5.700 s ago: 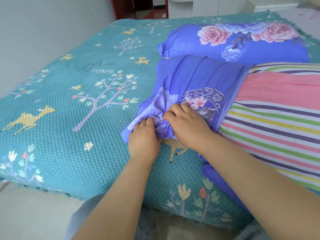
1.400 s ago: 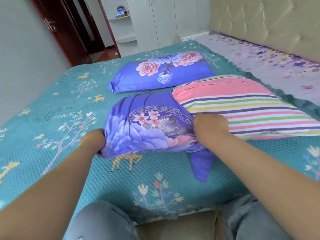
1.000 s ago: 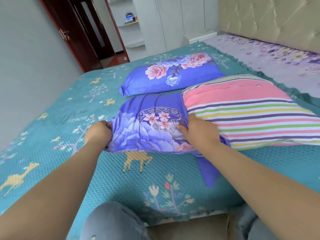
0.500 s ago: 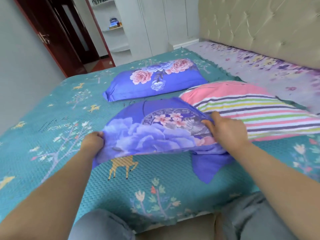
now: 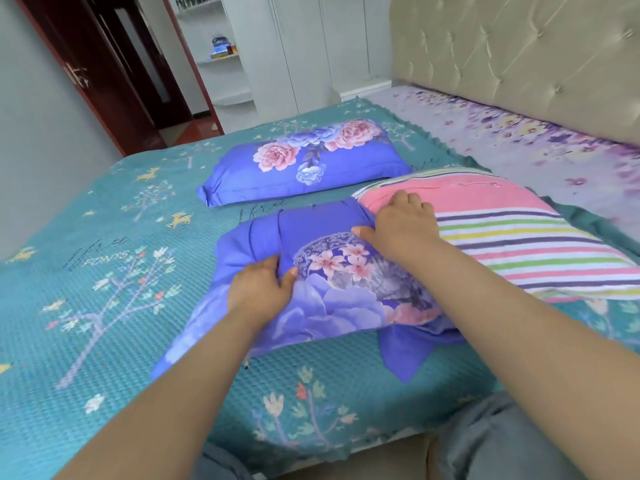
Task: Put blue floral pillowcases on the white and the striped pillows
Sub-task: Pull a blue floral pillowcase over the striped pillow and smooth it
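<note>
A striped pillow (image 5: 502,233) lies on the bed with its left end inside a blue floral pillowcase (image 5: 332,299). The case is bunched over that end, and a loose flap of it hangs toward the bed's near edge. My left hand (image 5: 259,289) pinches a fold on top of the case near its left side. My right hand (image 5: 403,226) grips the bunched open edge of the case where it meets the stripes, fingers curled onto the pillow. Behind them lies a second pillow (image 5: 304,164), fully covered in a blue floral case.
A teal bedspread (image 5: 104,289) with tree and deer prints covers the bed. A purple-flowered sheet (image 5: 519,133) and a padded headboard (image 5: 519,57) are at the right. A dark door (image 5: 104,74) and white cupboards (image 5: 294,46) stand behind. My knees are at the near edge.
My left hand left the case's near-left corner and moved up onto its top. My right hand slid farther along the striped pillow, drawing the case's edge with it.
</note>
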A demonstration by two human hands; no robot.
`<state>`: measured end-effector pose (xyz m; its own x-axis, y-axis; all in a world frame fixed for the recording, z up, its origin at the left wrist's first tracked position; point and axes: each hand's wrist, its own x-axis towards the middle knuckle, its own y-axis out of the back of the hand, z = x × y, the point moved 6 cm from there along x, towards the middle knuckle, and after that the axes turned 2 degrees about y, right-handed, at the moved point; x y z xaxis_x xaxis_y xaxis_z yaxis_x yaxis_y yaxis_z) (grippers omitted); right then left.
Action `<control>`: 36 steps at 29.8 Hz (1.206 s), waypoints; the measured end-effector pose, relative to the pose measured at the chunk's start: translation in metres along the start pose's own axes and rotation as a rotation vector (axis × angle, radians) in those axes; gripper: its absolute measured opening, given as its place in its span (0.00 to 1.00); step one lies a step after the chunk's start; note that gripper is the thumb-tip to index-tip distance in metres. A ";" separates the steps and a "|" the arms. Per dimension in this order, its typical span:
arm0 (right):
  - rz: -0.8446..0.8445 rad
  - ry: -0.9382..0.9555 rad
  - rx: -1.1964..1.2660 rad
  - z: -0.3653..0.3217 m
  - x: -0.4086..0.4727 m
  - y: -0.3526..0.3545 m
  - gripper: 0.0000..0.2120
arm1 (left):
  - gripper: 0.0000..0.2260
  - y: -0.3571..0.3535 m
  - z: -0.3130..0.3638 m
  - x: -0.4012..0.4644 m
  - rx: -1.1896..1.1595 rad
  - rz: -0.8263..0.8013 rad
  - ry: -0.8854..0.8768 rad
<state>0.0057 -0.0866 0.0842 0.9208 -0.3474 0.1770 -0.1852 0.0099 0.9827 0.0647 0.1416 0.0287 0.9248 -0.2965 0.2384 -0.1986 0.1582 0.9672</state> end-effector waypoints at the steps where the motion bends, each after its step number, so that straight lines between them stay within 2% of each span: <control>1: -0.040 -0.009 -0.003 -0.001 0.012 -0.002 0.33 | 0.19 0.001 -0.002 -0.006 -0.012 0.044 0.006; 4: -0.114 -0.007 -0.049 -0.009 0.040 -0.011 0.34 | 0.12 0.000 -0.010 -0.009 -0.070 0.110 0.021; 7: 0.054 0.108 -0.176 -0.023 0.056 -0.007 0.31 | 0.08 -0.005 -0.009 -0.010 -0.147 0.077 -0.046; 8: 0.085 0.137 -0.160 -0.023 0.059 -0.007 0.31 | 0.07 -0.007 -0.008 -0.011 -0.174 0.058 -0.071; 10: -0.020 0.138 -0.018 -0.017 0.060 -0.017 0.31 | 0.07 -0.006 -0.013 -0.010 -0.232 0.021 -0.088; 12: -0.161 0.124 0.056 -0.012 0.056 -0.025 0.32 | 0.09 0.003 -0.020 -0.004 -0.265 0.004 -0.066; 14: -0.194 0.161 -0.001 -0.013 0.050 -0.024 0.33 | 0.13 0.020 -0.020 0.010 -0.321 0.048 0.016; 16: -0.176 0.217 -0.058 -0.019 0.043 -0.021 0.32 | 0.21 0.029 -0.012 0.031 -0.336 -0.001 0.155; 18: -0.150 0.270 -0.097 -0.022 0.035 -0.020 0.29 | 0.28 0.029 0.000 0.047 -0.250 -0.114 0.273; 20: -0.115 0.313 -0.089 -0.020 0.029 -0.017 0.25 | 0.27 0.026 0.007 0.060 -0.121 -0.160 0.317; 23: -0.067 0.325 0.007 -0.011 0.024 -0.017 0.19 | 0.20 0.022 0.010 0.074 -0.014 -0.201 0.269; 28: 0.032 0.314 0.139 -0.013 0.009 -0.021 0.17 | 0.15 0.033 0.012 0.089 0.120 -0.260 0.139; 29: 0.049 0.309 0.154 -0.013 0.006 -0.021 0.17 | 0.14 0.037 0.016 0.092 0.079 -0.270 0.121; 31: 0.054 0.315 0.165 -0.015 0.002 -0.022 0.16 | 0.11 0.046 0.035 0.090 -0.210 -0.291 0.076; 33: 0.034 0.351 0.141 -0.023 -0.002 -0.022 0.12 | 0.14 0.049 0.066 0.078 -0.520 -0.319 0.005; 36: 0.019 0.375 0.132 -0.029 -0.007 -0.029 0.10 | 0.17 0.033 0.107 0.051 -0.766 -0.426 -0.114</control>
<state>0.0144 -0.0568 0.0560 0.9736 0.0183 0.2273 -0.2238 -0.1160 0.9677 0.0702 0.0310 0.0825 0.8246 -0.5598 -0.0817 0.4650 0.5884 0.6615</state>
